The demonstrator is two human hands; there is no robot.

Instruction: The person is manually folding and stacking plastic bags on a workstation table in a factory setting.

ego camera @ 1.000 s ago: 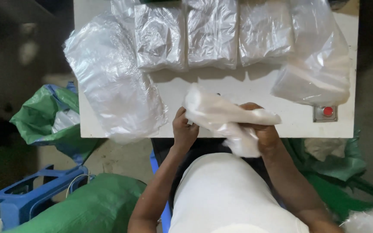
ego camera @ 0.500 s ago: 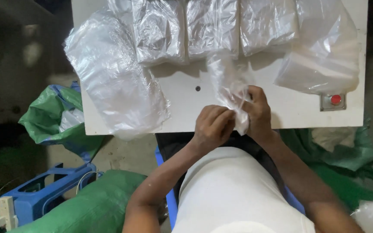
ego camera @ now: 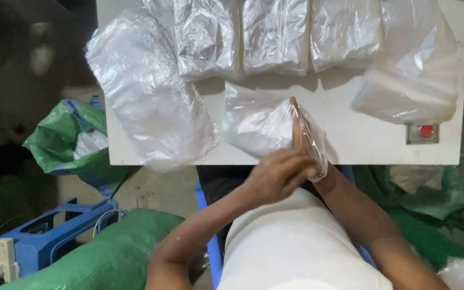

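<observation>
A clear plastic bag [ego camera: 253, 123] lies on the white table [ego camera: 361, 145] near its front edge. My right hand [ego camera: 303, 134] is pushed inside the bag from its mouth, fingers straight and flat, showing through the film. My left hand [ego camera: 275, 177] is at the bag's mouth by the table edge, fingers closed on the film over my right wrist. The bag is puffed out to the left of my right hand.
Several stacks of folded clear bags [ego camera: 275, 32] line the table's back. A large loose bag pile [ego camera: 146, 107] hangs off the left, another pile [ego camera: 409, 91] sits right, above a red button [ego camera: 426, 130]. Green sacks [ego camera: 65, 145] and a blue stool [ego camera: 55, 236] stand below left.
The bag was bunched between both hands; now it is spread on the table with my right hand slid inside it. My left hand has moved to the bag's mouth.
</observation>
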